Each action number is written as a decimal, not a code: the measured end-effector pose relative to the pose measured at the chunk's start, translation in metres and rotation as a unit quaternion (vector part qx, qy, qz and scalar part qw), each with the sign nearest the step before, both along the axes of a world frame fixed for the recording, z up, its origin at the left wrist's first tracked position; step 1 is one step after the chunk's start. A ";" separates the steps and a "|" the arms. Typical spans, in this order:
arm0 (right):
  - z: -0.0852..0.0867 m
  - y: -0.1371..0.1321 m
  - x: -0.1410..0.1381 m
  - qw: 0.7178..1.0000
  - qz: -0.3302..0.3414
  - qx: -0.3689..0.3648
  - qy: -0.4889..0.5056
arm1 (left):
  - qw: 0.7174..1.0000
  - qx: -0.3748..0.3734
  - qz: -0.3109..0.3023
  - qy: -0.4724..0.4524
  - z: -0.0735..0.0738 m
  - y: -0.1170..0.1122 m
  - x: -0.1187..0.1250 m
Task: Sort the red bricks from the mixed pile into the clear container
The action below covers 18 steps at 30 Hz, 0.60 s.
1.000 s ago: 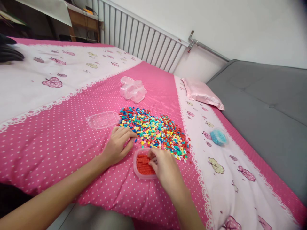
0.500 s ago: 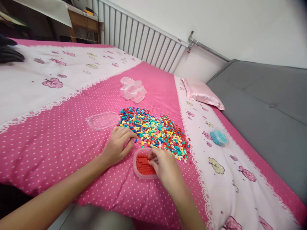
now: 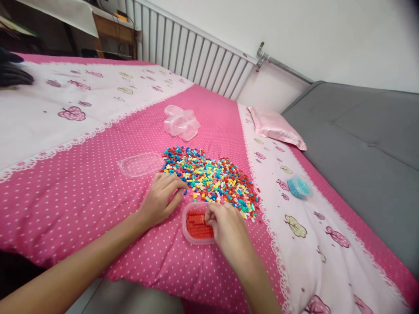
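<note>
A small clear plastic tub point(image 3: 185, 232) stands at the near edge of the pile, with red toy bricks point(image 3: 195, 229) packed in rows inside it. My right hand point(image 3: 227, 226) reaches over the tub's right side, thumb and fingers pinched at a red brick; the hand hides that part of the tub. Just left of the tub, my left hand point(image 3: 162, 196) rests on the bed with its fingers bent and the thumb close to the index fingertip. Its fingertips touch the edge of a heap of mixed-colour toy bricks point(image 3: 212, 176); anything between them is too small to make out.
A clear lid point(image 3: 140, 165) lies left of the heap. Behind it sit several clear empty tubs point(image 3: 182, 124). To the right, a tub of blue pieces point(image 3: 299, 187) stands on the patterned bedspread point(image 3: 98, 174). A pink pillow point(image 3: 276, 128) rests by the grey headboard point(image 3: 360, 126).
My right hand has shifted slightly to the right at the tub, showing a little more of the red bricks. My left hand has stayed in place.
</note>
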State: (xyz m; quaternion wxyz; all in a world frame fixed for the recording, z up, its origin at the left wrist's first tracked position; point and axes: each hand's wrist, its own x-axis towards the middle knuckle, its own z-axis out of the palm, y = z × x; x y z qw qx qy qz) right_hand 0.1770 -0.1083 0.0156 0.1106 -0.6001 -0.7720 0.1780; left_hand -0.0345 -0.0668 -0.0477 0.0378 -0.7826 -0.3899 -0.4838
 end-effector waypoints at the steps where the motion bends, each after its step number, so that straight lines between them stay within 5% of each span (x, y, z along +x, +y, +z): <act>1: 0.000 0.000 0.000 1.000 0.005 -0.003 0.003 | 1.000 0.000 0.000 0.000 0.000 0.000 0.000; 18: -0.004 0.003 0.001 1.000 0.007 -0.006 0.020 | 1.000 -0.002 -0.002 0.004 -0.001 -0.001 -0.001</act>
